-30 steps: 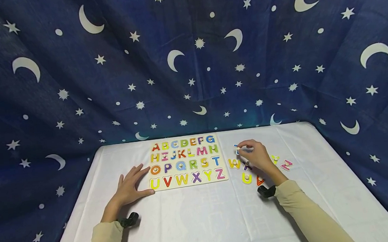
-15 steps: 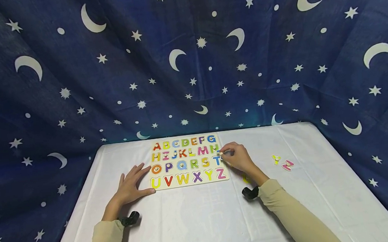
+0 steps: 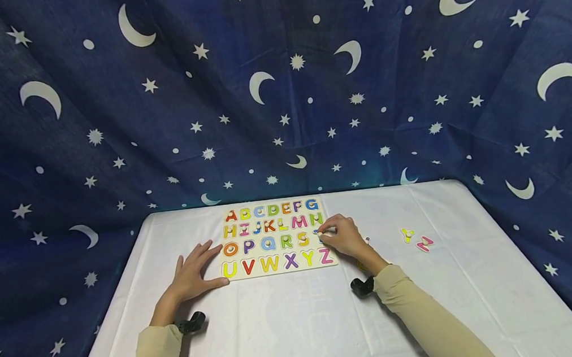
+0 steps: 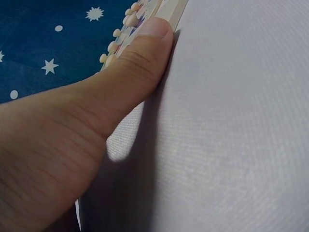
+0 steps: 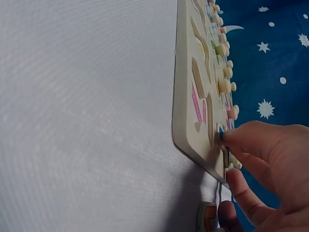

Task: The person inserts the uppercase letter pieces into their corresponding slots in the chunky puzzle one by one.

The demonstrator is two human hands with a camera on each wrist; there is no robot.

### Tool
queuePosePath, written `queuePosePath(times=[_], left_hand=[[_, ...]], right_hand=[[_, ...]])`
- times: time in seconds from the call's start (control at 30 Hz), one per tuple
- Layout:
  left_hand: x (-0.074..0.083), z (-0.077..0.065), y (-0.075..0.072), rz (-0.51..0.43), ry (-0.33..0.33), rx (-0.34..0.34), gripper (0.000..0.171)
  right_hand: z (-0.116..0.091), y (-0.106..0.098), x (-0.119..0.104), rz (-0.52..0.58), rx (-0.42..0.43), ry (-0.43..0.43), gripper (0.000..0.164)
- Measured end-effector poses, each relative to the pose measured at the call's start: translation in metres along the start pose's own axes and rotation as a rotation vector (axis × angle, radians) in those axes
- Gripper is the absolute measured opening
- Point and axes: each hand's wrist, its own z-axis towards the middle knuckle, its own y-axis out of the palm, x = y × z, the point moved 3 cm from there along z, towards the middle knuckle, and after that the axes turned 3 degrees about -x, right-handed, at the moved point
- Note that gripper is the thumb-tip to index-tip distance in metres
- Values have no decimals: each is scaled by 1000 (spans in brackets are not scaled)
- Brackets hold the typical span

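Observation:
A wooden alphabet board lies at the table's far middle, with knobbed letters in its upper rows and bare recesses in the bottom row. My left hand is spread at the board's left side; its thumb touches the front corner, and the fingers reach the left edge. At the board's right end, my right hand pinches a blue letter T over the T recess. The fingers mostly hide this piece. Part of a yellow letter U shows beneath the right wrist.
A yellow letter Y and a pink letter Z lie on the white tablecloth to the right. Other loose letters are largely hidden under the right hand. A dark blue curtain hangs behind the table.
My right hand has carried the blue T left from the loose letters to the board's right end and lowered it at the recess. The left hand stays in place.

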Motion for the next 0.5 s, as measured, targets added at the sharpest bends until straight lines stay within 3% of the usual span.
queuePosePath(times=[0.5], left_hand=[[2,-1,-2,-6,3,-8,96]], right_hand=[[0,0,0,-26,-17,4,10]])
